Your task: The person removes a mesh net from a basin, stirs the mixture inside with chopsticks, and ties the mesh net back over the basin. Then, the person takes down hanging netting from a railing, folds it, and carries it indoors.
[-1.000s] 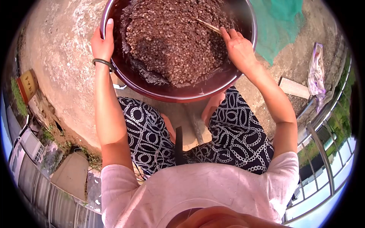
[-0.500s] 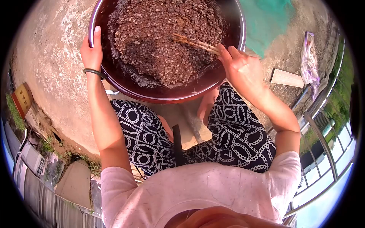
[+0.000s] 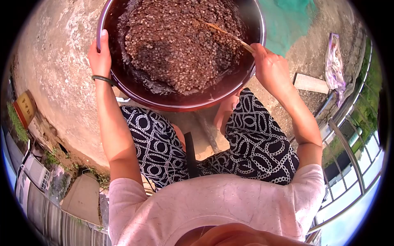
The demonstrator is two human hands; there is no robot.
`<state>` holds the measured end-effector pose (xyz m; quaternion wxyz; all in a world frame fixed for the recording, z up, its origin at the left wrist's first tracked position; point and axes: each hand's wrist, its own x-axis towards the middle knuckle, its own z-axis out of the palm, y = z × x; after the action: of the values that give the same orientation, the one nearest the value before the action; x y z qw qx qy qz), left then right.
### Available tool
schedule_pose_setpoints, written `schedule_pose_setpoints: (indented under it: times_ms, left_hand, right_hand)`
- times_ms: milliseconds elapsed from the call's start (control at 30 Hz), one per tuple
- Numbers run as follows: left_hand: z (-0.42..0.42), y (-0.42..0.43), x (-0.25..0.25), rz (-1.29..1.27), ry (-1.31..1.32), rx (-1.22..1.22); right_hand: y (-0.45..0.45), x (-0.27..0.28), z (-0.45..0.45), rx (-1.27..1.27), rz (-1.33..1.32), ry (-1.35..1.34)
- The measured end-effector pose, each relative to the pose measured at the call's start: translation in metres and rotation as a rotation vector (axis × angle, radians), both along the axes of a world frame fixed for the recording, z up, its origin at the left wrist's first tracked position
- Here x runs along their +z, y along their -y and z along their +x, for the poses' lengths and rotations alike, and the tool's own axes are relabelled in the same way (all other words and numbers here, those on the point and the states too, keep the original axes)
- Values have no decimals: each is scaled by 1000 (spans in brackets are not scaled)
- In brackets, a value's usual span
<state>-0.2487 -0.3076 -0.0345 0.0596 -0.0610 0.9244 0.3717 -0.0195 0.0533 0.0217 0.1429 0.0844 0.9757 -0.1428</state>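
Note:
A large dark red basin [image 3: 176, 107] stands in front of my knees, holding a heap of brown, grainy mash [image 3: 176, 49] that looks like cooked grain or beans. My left hand [image 3: 100, 57] grips the basin's left rim, its thumb over the edge and its fingers hidden behind the outer wall. Above the right rim, my right hand [image 3: 271, 67] is closed round a pair of wooden chopsticks [image 3: 232, 37]. Their far tips, coated with brown, reach the surface of the mash near its upper right. A dark band circles my left wrist.
Rough concrete ground [image 3: 61, 82] surrounds the basin. To the right lie a green sheet [image 3: 287, 24], a flat board [image 3: 310, 83] and a crumpled plastic bag [image 3: 334, 65]. A metal railing [image 3: 349, 151] runs along the right edge. A yellow-and-red sign [image 3: 25, 108] is at far left.
My right hand has moved right and slightly up, and the chopsticks' tips have shifted right and upward across the mash. My left hand keeps its hold on the rim.

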Motion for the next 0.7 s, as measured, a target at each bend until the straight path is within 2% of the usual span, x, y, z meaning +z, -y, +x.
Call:
schedule_pose_setpoints:
  times_ms: [133,167,267,400,500,600,633,700]
  left_hand:
    - [-9,6,-6,136,125,18]
    - [-8,6,-3,297,266,80]
    - [-5,-8,19,487,501,235]
    - [-14,9,-5,323,406,150]
    - [-12,7,-6,266,362,132]
    - [-12,12,-14,234,298,83]
    - [-12,12,-15,230,296,77]
    - [-14,12,-16,232,293,82]
  right_hand:
    - [-17,-12,-4,-107,-43,19]
    - [-19,-20,-6,-93,-43,-18]
    - [-26,-39,-19,-117,-9,125]
    - [-42,-101,-49,-118,-285,95]
    - [-24,-94,-97,-567,-584,444]
    - [-7,-93,-115,-435,-494,477]
    - [-3,-108,-112,-286,-445,280]
    - [7,-119,-121,-200,-401,224]
